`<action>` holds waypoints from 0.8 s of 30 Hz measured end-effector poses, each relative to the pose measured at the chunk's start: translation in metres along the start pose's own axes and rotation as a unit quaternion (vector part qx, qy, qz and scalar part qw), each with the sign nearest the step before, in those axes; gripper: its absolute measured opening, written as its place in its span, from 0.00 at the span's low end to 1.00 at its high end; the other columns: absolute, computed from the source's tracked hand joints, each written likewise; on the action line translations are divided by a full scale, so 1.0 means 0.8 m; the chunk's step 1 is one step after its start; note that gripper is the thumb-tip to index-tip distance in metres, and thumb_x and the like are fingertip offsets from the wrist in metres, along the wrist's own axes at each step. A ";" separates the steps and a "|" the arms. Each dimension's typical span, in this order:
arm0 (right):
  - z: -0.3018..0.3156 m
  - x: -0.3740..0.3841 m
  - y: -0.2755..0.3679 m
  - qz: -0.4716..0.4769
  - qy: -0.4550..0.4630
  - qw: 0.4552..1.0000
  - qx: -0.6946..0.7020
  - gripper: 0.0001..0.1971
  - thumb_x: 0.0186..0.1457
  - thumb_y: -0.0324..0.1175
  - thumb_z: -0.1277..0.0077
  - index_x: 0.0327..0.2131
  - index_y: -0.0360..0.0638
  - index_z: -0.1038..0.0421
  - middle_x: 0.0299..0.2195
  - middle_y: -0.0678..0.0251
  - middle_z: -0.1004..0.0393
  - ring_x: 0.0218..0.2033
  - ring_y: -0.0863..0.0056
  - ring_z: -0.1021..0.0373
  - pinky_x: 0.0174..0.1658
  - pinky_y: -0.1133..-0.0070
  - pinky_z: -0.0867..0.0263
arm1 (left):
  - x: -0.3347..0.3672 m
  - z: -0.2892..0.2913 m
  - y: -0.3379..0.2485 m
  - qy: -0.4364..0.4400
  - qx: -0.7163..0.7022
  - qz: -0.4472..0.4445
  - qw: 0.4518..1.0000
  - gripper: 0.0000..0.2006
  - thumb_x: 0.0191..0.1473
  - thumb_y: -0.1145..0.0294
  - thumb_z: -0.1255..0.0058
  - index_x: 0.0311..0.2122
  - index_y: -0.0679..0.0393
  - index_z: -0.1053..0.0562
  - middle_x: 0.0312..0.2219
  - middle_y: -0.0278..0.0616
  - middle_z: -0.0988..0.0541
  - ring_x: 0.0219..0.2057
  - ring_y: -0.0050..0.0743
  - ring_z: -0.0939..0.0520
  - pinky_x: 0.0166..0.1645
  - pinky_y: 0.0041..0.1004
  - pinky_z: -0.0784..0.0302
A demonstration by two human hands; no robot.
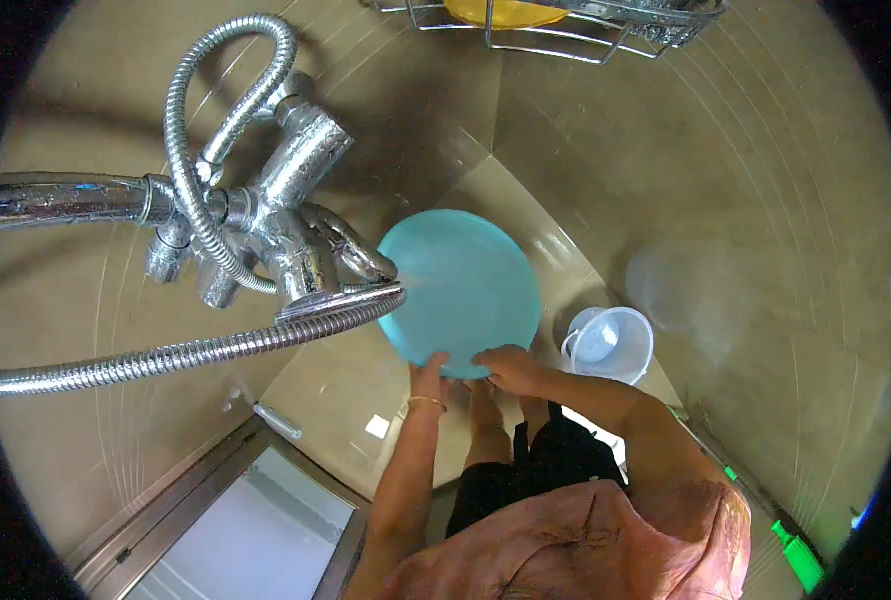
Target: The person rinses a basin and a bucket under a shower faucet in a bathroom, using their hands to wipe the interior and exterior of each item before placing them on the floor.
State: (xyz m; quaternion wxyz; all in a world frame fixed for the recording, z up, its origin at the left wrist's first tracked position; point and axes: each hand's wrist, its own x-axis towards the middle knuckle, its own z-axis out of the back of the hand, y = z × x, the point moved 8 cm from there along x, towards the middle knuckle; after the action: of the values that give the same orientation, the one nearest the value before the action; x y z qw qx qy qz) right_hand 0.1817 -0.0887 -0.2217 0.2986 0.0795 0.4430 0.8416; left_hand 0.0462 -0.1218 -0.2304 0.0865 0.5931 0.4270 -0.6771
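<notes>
Looking down past a pink top [576, 545] and black shorts [566, 455]. Got hold of the teal basin [461, 285] by its near rim, with left grip [429, 377] and right grip [511, 369] both closed on it, fairly near each other. Holding it out in front of the legs, can't tell if resting on the floor [331, 395] or lifted. Farther out, a white bucket [636, 340] to the right, chrome tap [301, 170] to the left, wire rack [656, 16] way up top.
</notes>
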 end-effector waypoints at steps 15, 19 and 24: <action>0.123 0.106 -0.012 -0.223 -0.290 0.531 0.765 0.14 0.42 0.30 0.54 0.36 0.37 0.36 0.28 0.65 0.33 0.28 0.76 0.35 0.35 0.80 0.38 | -0.100 0.029 -0.167 -0.155 0.034 -0.352 0.922 0.18 0.48 0.52 0.60 0.14 0.47 0.45 0.10 0.23 0.47 0.13 0.12 0.48 0.18 0.18 0.56; 0.063 0.019 -0.053 -0.245 -0.394 0.339 0.819 0.13 0.44 0.32 0.54 0.33 0.34 0.35 0.31 0.61 0.32 0.32 0.68 0.35 0.40 0.73 0.39 | -0.063 0.113 -0.105 -0.130 0.065 -0.195 0.970 0.15 0.49 0.54 0.64 0.16 0.49 0.43 0.11 0.23 0.46 0.12 0.12 0.46 0.15 0.16 0.54; 0.049 -0.109 -0.030 -0.169 -0.475 0.245 0.828 0.26 0.42 0.39 0.50 0.44 0.34 0.43 0.43 0.55 0.38 0.44 0.61 0.42 0.48 0.66 0.47 | -0.012 0.155 -0.095 -0.050 0.395 -0.365 0.841 0.12 0.49 0.61 0.66 0.18 0.51 0.40 0.11 0.26 0.43 0.09 0.12 0.47 0.12 0.16 0.53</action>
State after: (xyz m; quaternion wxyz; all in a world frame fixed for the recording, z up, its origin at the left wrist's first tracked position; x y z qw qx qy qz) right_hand 0.2784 -0.1013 -0.2061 0.3603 0.5916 0.6770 -0.2486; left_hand -0.0889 -0.1626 -0.1945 -0.3875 0.3435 0.3040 -0.7996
